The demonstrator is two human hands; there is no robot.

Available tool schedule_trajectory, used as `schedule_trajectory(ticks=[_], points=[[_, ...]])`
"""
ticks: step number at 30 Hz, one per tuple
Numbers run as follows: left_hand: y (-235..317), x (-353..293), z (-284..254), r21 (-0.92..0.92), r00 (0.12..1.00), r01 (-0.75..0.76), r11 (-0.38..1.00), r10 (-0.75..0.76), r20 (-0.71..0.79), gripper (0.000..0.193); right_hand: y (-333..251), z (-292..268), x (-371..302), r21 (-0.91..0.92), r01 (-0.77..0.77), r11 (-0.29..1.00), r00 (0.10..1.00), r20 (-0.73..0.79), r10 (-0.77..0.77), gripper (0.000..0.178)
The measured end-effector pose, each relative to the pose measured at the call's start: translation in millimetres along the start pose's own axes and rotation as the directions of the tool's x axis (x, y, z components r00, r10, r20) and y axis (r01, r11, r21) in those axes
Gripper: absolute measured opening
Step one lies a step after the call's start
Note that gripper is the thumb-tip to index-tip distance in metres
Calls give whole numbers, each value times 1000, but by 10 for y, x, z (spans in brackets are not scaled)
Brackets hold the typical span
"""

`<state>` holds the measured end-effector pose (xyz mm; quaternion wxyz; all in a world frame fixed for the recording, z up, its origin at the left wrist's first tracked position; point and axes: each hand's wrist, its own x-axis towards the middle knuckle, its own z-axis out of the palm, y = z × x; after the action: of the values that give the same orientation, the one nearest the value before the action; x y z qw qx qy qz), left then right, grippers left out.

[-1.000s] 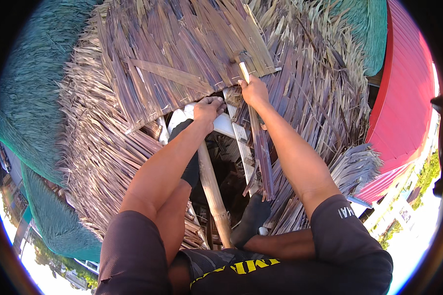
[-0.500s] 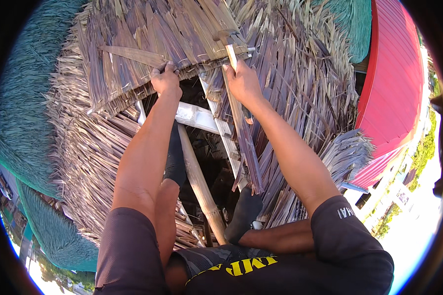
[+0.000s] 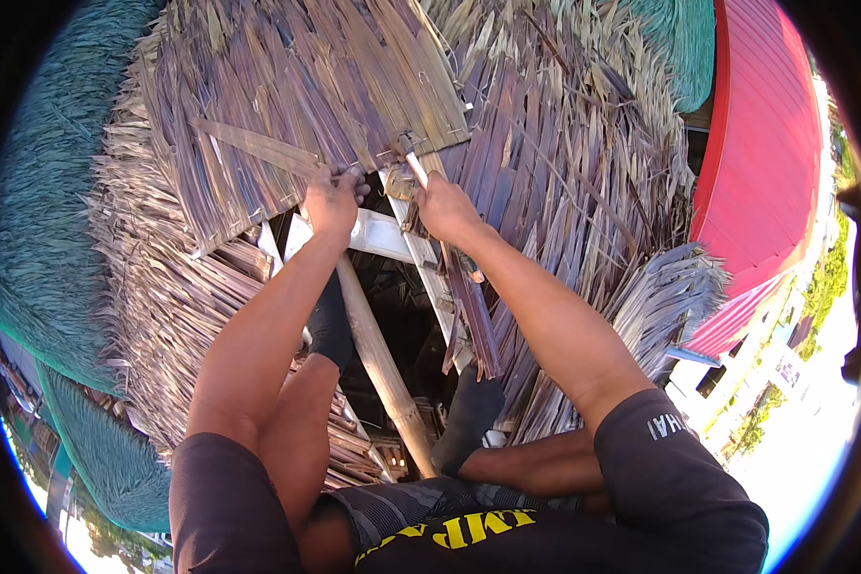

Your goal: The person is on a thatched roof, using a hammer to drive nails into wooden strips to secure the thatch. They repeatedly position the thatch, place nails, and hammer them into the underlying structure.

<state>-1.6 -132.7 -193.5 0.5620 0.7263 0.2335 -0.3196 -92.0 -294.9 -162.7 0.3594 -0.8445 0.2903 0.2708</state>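
Note:
My right hand [image 3: 447,208] is closed around the pale handle of a hammer [image 3: 415,166]. Its dark head is at the lower edge of a brown thatch panel [image 3: 287,86], near the panel's right corner. Along that same edge, to the left of the hammer, the fingers of my left hand [image 3: 333,199] are bent over the panel's rim; whether they also pinch something small cannot be made out. A loose leaf strip [image 3: 253,143] lies slantwise on the panel, its lower end by my left hand.
Beneath the panel, a white beam [image 3: 383,234] and a bamboo pole [image 3: 378,349] cross a dark gap in the roof. My dark-socked foot [image 3: 471,421] rests beside it. Older thatch [image 3: 574,191] spreads right; a red metal roof [image 3: 765,143] lies beyond. Green-covered roofs [image 3: 48,210] stand left.
The hammer has moved left and down, its head now nearer my left hand. The panel's lower edge has shifted downward, and my left hand has moved slightly down and right with it.

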Motion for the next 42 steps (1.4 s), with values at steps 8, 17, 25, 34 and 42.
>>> schedule_trajectory(ticks=[8,17,25,34,42], points=[[-181,390,166,445,918,-384,809,385,93,21,89,10,-46,-13,-74,997,997,-24,73,32],[-336,389,136,512,823,-554,656,526,217,20,-220,-455,-225,-33,263,964,944,-199,-265,32],[-322,333,151,572,795,-584,576,549,258,20,-159,-215,-335,-35,232,972,968,-94,-235,29],[-334,378,138,595,788,-590,546,551,275,19,-215,-190,-290,-52,191,980,981,-11,-192,29],[-406,594,30,513,764,-630,582,580,281,41,-368,-118,-163,-54,188,981,980,-59,-191,27]])
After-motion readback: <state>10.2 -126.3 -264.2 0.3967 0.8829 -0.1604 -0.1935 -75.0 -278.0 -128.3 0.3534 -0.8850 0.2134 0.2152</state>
